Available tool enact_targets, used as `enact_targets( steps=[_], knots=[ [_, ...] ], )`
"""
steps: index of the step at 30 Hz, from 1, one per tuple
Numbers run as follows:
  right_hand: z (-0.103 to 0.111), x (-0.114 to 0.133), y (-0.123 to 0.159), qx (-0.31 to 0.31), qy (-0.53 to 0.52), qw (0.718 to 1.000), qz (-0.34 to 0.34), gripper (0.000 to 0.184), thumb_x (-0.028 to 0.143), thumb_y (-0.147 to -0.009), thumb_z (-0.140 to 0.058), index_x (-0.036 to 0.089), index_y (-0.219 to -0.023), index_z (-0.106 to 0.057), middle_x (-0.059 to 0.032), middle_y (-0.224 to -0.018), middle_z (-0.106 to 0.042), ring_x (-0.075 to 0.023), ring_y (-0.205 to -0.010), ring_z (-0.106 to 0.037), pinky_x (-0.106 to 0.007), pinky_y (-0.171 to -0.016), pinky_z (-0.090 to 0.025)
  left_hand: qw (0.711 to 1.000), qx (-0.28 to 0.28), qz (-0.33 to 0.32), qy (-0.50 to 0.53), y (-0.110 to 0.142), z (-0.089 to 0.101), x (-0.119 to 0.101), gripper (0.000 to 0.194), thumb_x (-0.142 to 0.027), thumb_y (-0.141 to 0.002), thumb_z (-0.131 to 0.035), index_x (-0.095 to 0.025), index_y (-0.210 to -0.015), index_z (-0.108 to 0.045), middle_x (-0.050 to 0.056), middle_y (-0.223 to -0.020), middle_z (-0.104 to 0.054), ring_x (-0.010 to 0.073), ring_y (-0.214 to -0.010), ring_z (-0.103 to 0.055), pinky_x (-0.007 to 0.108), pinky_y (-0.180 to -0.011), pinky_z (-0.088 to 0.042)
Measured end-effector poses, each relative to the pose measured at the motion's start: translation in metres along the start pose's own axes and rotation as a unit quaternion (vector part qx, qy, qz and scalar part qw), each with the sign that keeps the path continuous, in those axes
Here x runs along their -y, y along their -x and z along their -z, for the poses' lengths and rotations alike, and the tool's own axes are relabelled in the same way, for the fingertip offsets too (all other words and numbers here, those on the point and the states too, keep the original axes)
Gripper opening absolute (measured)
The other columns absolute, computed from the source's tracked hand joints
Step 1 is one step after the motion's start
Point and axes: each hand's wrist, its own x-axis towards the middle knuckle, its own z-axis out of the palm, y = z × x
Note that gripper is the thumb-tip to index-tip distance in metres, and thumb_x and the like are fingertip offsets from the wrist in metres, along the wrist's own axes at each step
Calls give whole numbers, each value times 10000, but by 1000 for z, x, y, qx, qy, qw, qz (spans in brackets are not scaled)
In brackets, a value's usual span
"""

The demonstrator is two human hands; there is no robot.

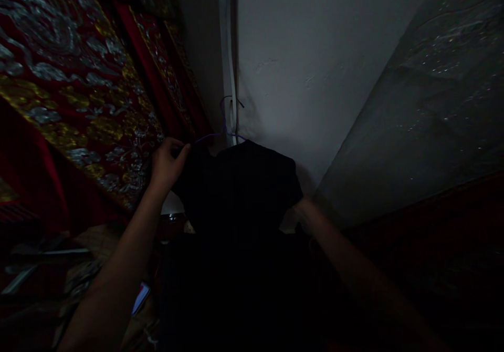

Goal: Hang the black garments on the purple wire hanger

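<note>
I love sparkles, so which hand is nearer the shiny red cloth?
Left: the left hand is by the red cloth, and the right hand, mostly hidden, is across the shirt from it.

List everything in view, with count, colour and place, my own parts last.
Shirt: one, black, centre; lower edge lost in the dark
Hanger: one, purplish, at the shirt's neck
Pole: count unclear, pale grey, upright behind the hanger
Wall: count unclear, grey, behind
Patterned cloth: count unclear, red with gold and silver, left
Plastic sheet: one visible, clear, right
Lit screen-like thing: one, bluish white, lower left
Clutter: uncountable, dark, lower left
Forearms: two, bare, one each side
Left grip: one, bare, pinching the shirt's left shoulder
Right grip: one, bare, mostly hidden at the right sleeve
</note>
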Motion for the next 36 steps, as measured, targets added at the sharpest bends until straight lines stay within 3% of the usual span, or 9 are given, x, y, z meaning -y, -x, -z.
enact_targets(
  steps=[3, 7, 14, 18, 22, 25, 29, 33, 36],
  knots=[
    [20, -4, -11, 7, -56, 998, -18, 759, 759, -944, -212, 193, -976, -716, -116, -914, -744, -295, -988, -705, -442, -851, -562, 1000, 13, -16, 8, 1, 1, -6, 234, -403, -883, -608, -187, -920, -689, 53, -921, -735, 216, -886, -677, 306, -829, -501],
    [41, 11, -27, -54, -131, 989, -31, 518, 708, -736, -682, 234, -946, -693, -87, -941, -755, -323, -1016, -698, -458, -879, -555, 998, 32, -41, 39, -4, -2, -27, 251, -341, -903, -551, -173, -977, -721, 56, -999, -755, 226, -951, -682, 311, -898, -498],
    [24, 69, -40, -83, -104, 990, 33, 552, 718, -790, -634, 230, -1041, -697, -98, -993, -740, -314, -1040, -680, -430, -863, -559, 994, 90, -49, 20, -12, 1, -29, 271, -249, -874, -481, -165, -1026, -688, 65, -966, -726, 219, -888, -658, 321, -861, -495],
    [10, 98, -12, 154, -129, 979, 43, 784, 883, -799, -395, 197, -971, -733, -101, -849, -726, -290, -930, -702, -396, -746, -567, 998, 55, -32, -24, 1, 5, -3, 223, -253, -826, -494, -185, -985, -636, 51, -890, -689, 216, -845, -640, 314, -816, -493],
    [-3, 92, 14, 423, -113, 899, 23, 829, 876, -821, -345, 158, -956, -739, -107, -810, -731, -239, -783, -700, -369, -695, -558, 993, 52, -76, 75, 27, 1, -5, 120, -260, -786, -516, -205, -848, -602, 34, -857, -673, 204, -862, -643, 347, -906, -505],
    [-21, 70, 14, 272, -35, 958, 82, 484, 595, -877, -616, 213, -1169, -674, -100, -1115, -716, -224, -980, -677, -373, -870, -536, 977, 84, -91, 176, 49, -3, -33, 98, -313, -797, -545, -218, -796, -569, 26, -815, -663, 187, -824, -644, 420, -1038, -472],
    [-36, 45, 1, 139, 31, 972, 185, 513, 435, -873, -676, 257, -1340, -561, -97, -1460, -521, -246, -1330, -493, -406, -1111, -385, 918, 179, -90, 343, 71, -4, -81, 234, -433, -857, -607, -225, -778, -535, 52, -830, -696, 199, -826, -674, 480, -1062, -469],
    [-23, 30, 1, 161, 17, 977, 141, 246, 458, -886, -643, 218, -937, -663, -28, -929, -688, -199, -905, -638, -312, -832, -496, 823, 266, -34, 501, 78, -9, -100, 336, -482, -837, -711, -201, -773, -540, 101, -988, -732, 261, -967, -708, 477, -967, -532],
    [3, 14, 11, 129, -31, 989, 66, 350, 506, -840, -674, 204, -687, -584, 36, -626, -529, -131, -599, -506, -241, -584, -408, 774, 278, 53, 566, 76, -16, -79, 326, -363, -747, -833, -184, -907, -613, 112, -1173, -713, 287, -1093, -691, 468, -1001, -517]
  ],
)
